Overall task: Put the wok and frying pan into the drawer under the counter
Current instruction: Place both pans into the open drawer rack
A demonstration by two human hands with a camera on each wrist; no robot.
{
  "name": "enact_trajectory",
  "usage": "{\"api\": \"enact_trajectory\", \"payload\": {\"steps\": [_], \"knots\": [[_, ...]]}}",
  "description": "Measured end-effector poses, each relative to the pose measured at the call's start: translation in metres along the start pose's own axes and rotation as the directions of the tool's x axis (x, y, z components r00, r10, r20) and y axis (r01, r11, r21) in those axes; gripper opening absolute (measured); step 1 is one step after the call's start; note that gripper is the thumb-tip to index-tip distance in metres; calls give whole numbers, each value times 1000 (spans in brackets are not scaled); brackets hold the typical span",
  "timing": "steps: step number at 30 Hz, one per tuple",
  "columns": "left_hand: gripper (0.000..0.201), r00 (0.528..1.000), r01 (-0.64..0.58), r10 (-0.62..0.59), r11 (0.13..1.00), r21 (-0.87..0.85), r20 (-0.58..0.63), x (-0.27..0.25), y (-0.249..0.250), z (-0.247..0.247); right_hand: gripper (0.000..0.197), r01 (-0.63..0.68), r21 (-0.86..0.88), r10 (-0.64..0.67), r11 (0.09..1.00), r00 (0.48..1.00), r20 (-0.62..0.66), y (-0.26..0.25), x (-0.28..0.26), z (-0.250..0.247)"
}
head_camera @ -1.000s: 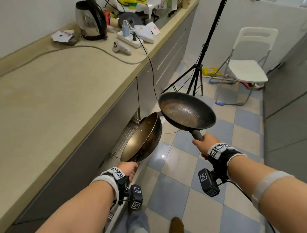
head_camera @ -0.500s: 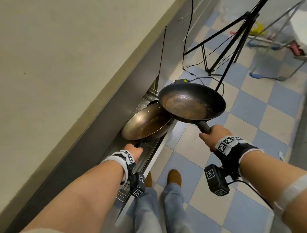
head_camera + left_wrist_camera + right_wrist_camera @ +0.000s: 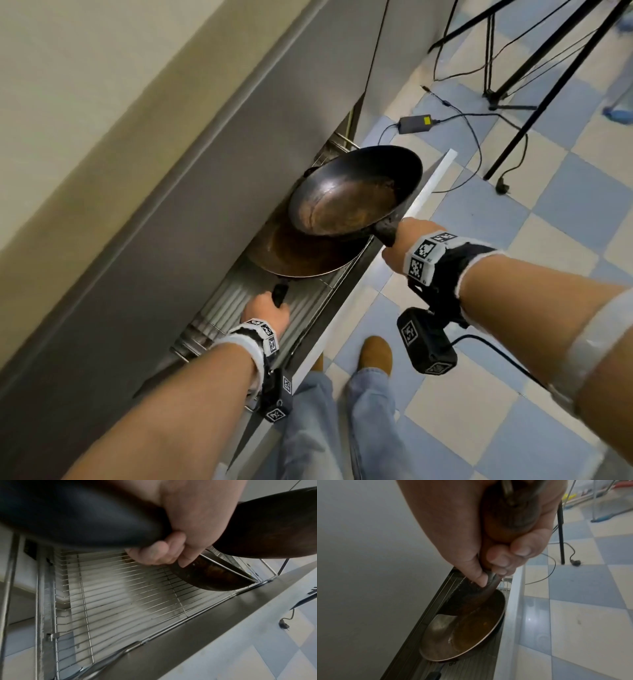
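The drawer (image 3: 346, 308) under the counter stands pulled out, its wire rack (image 3: 120, 595) bare at the near end. My left hand (image 3: 267, 310) grips the black handle (image 3: 77, 513) of the brown wok (image 3: 301, 253). The wok sits low at the drawer's far end; I cannot tell whether it touches the rack. My right hand (image 3: 407, 243) grips the handle of the dark frying pan (image 3: 349, 198), held tilted just above the wok and overlapping its far half. In the right wrist view the frying pan (image 3: 467, 601) hangs over the wok (image 3: 467, 632).
The counter top (image 3: 85, 120) overhangs the drawer on the left. On the checkered floor to the right lie a power adapter (image 3: 416, 122) with cables and black tripod legs (image 3: 534, 113). My feet (image 3: 376, 351) stand close beside the drawer front (image 3: 188, 635).
The wok has gone down into the drawer. The frying pan has moved left and down over the wok. My view has tilted further down.
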State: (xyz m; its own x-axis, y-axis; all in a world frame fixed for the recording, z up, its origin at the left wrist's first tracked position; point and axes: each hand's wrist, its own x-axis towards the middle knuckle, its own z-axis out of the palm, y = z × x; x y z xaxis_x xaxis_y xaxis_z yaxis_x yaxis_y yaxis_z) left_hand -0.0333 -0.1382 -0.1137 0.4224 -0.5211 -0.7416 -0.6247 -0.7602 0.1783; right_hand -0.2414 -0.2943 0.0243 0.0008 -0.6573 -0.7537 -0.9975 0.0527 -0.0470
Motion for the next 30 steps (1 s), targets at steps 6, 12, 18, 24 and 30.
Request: {"api": "enact_trajectory", "payload": {"steps": [6,12,18,24,30], "knots": [[27,998,25,-26,999,23,52,31,-37,23,5,44,102,-51,994,997,66,-43,38,60],[36,999,-32,31,999,-16,-44,58,-71,18,34,2,289,-16,957,999,47,-75,55,136],[41,990,-69,76,996,63,-120,81,-71,10,32,-65,381,52,922,998,43,-94,71,178],[30,998,-49,49,999,2,-31,101,-81,13,55,-165,440,32,883,955,295,-106,82,215],[47,994,93,-87,990,-106,60,112,-92,29,54,-238,510,-9,827,901,435,-120,83,249]]}}
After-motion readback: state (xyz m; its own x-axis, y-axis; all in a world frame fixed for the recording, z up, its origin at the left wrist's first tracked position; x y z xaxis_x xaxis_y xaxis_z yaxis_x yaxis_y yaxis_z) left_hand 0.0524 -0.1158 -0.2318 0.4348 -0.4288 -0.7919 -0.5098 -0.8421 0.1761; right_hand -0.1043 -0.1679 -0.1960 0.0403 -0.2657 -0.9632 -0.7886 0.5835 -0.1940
